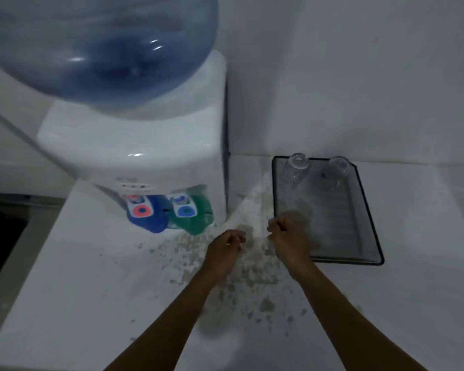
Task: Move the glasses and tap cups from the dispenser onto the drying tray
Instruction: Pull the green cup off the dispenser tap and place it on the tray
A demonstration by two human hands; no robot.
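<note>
White and speckled, the surface (97, 277) fills most of my view, with grey flecks spread across its middle and a pale wall (359, 76) behind it. The room is dim and the picture is soft.

On the far left of the surface stands the white dispenser (134, 145) with a big blue water bottle (97, 49) upside down on top. At its front I see 2 tap cups. The blue tap cup (148, 214) is on the left and has a red dot on its white tag. The green tap cup (194, 212) is just beside it on the right and has a blue dot on its tag. There is small writing above the taps, but it is too blurry for me to read.

To the right of the dispenser lies the drying tray (370, 223), flat, dark-rimmed and see-through grey. 2 clear glasses stand at its far edge: the left glass (298, 164) and the right glass (339, 167), a little apart from each other.

Both bare arms reach forward from the bottom of my view. My left hand (225, 250) hangs over the flecked part of the surface, fingers curled loosely, holding nothing. My right hand (287, 236) is at the near left corner of the tray, fingers curled in too, and I cannot tell if it grips anything.
</note>
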